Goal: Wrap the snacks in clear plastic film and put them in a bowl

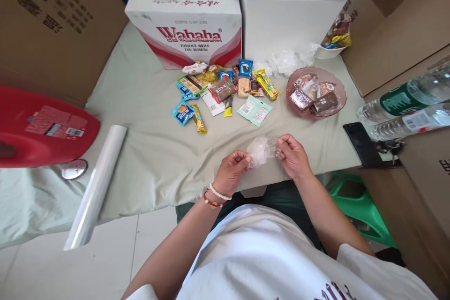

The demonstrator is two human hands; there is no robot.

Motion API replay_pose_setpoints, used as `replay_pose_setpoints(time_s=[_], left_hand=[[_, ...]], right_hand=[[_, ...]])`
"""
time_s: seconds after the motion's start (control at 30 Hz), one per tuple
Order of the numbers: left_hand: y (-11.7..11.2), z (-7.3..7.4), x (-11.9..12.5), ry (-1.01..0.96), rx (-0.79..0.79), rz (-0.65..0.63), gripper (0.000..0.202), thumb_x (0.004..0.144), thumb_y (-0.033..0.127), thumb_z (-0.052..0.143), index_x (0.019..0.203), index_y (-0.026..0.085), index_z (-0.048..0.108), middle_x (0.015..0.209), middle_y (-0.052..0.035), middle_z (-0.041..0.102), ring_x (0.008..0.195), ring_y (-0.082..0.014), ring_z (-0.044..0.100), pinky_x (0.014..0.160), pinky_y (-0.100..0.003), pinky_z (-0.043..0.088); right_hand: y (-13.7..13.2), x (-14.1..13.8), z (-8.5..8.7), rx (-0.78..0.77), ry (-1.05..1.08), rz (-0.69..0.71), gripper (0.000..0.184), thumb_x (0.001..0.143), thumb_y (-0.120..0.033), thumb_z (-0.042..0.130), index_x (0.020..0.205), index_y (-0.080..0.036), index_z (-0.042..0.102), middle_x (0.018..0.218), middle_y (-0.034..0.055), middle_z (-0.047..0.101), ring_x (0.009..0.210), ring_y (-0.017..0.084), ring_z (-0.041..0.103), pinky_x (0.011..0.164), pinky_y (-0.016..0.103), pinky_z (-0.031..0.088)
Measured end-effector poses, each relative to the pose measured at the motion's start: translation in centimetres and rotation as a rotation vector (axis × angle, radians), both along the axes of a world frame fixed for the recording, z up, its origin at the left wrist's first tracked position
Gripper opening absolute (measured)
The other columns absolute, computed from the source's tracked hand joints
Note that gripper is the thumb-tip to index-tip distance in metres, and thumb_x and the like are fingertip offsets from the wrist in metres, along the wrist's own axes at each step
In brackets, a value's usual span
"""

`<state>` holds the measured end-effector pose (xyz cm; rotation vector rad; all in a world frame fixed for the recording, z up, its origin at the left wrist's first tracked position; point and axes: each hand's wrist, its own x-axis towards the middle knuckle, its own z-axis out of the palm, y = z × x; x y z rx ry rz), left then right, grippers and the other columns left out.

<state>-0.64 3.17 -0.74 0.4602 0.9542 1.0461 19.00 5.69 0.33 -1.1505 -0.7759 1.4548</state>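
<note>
Both hands pinch a clear plastic bag (259, 150) just above the front edge of the cloth-covered table. My left hand (232, 171) has its thumb and fingers closed on the bag's crumpled, whitish end. At the other end, my right hand (292, 155) grips the more see-through part, stretched between the two. Whether anything lies inside the bag I cannot tell. Beyond the hands lies a light green snack packet (255, 110), and behind it a pile of wrapped snacks, among them a brown packet (222, 90). A pink glass bowl (298, 110) with several wrapped snacks stands to the right.
A Wahaba carton (190, 33) and white boxes (281, 23) line the back, with crumpled clear bags (286, 62) in front. Left are a red container (45, 126) and a plastic film roll (96, 187). Bottles (408, 98), a phone (362, 144) and keys (393, 146) lie right.
</note>
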Motion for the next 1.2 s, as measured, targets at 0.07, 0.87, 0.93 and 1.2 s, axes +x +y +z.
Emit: replay_pose_setpoints(time_s=[0.07,0.87,0.93,1.2], left_hand=[[-0.3,0.4,-0.4,-0.007,0.001,0.031,0.04,0.061,0.037,0.099,0.075,0.015,0.068,0.085,-0.0014,0.072,0.073,-0.0099,0.063,0.07,-0.025,0.053],[-0.1,0.6,-2.3,-0.134,-0.117,-0.161,0.029,0.075,0.034,0.083,0.067,0.016,0.063,0.119,-0.014,0.076,0.123,-0.0317,0.069,0.103,-0.042,0.056],[0.2,0.3,-1.9,-0.139,-0.152,-0.162,0.026,0.077,0.039,0.082,0.075,0.016,0.069,0.117,-0.0128,0.076,0.119,-0.0302,0.07,0.1,-0.041,0.058],[2.5,0.3,2.3,-0.253,-0.115,-0.267,0.046,0.073,0.051,0.085,0.104,0.018,0.078,0.107,-0.0069,0.079,0.107,-0.0274,0.071,0.095,-0.039,0.057]], right_hand=[[-0.1,1.1,0.3,0.006,0.029,0.012,0.044,0.073,-0.052,0.091,0.075,-0.023,0.059,0.061,-0.0079,0.042,0.052,0.007,0.033,0.05,0.021,0.033],[-0.8,4.7,-0.2,-0.134,0.35,-0.053,0.037,0.077,-0.044,0.085,0.078,-0.024,0.054,0.112,0.0004,0.079,0.044,0.005,0.035,0.039,0.021,0.035],[-1.1,4.3,-0.1,-0.169,0.346,0.012,0.038,0.079,-0.048,0.082,0.079,-0.024,0.053,0.119,0.002,0.078,0.041,0.004,0.024,0.037,0.021,0.028],[-1.3,1.4,0.6,-0.191,0.37,0.155,0.045,0.081,-0.057,0.077,0.079,-0.024,0.047,0.105,0.001,0.079,0.037,0.003,0.019,0.035,0.024,0.026]])
